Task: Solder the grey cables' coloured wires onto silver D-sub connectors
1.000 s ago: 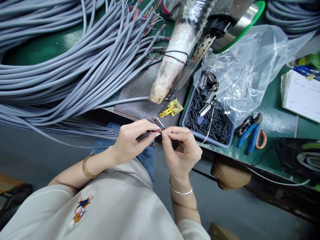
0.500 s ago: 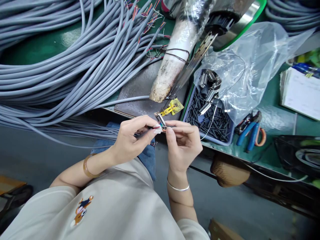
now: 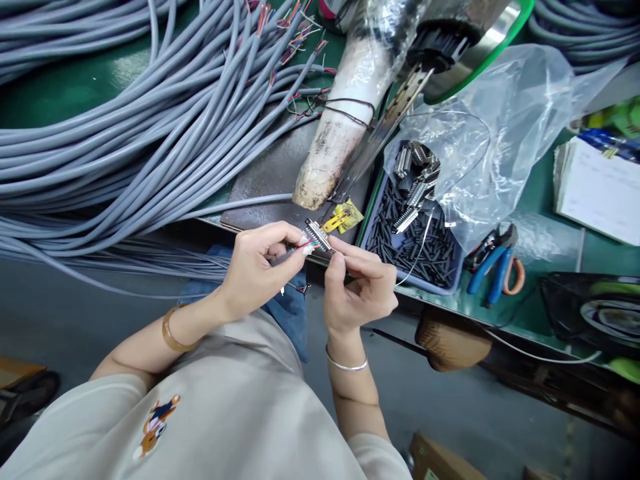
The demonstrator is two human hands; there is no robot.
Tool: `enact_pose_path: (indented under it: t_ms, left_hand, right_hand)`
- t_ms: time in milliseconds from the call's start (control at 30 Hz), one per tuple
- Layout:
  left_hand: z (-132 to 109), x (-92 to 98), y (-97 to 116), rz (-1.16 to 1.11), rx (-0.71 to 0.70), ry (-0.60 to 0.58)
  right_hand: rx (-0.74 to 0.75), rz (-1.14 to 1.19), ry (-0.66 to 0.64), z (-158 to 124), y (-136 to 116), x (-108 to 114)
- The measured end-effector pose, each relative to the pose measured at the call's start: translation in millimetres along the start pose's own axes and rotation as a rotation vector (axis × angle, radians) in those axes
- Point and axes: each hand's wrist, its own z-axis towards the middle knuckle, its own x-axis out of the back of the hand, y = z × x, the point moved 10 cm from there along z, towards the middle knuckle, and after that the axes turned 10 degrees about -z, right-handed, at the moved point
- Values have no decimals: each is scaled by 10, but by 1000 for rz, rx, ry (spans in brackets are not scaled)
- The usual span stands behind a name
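Between my two hands is a D-sub connector with a row of metal pins. My left hand pinches the end of a cable whose thin coloured wires reach the connector's pin side. Something white covers the tips of my left thumb and finger. My right hand grips the connector's lower right end between thumb and fingers. Just beyond the connector lies a yellow clip-like piece on a crumpled yellow pad. My fingers hide where the wires meet the cable jacket.
Bundled grey cables cover the bench's left. A white wrapped tube and metal heater nozzle point toward my hands. A blue bin holds black sleeves and connectors. Blue-handled cutters lie right, near paper.
The connector has turned so that its row of pins shows more plainly. My right hand has shifted slightly left and down; the whole view has slid a little.
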Motion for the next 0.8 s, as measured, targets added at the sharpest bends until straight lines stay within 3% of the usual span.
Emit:
enact_pose_path:
  t_ms: [267,500,800]
  left_hand:
    - [68,43,60,44,-25,78]
    - [107,42,250,114,-175,46]
    - [136,46,299,200,-211,33]
  right_hand:
    - [64,-130,-20,103,-110,-49]
    - [44,-67,-27,158,-96,-82]
    - [54,-74,-41,251,-113,-89]
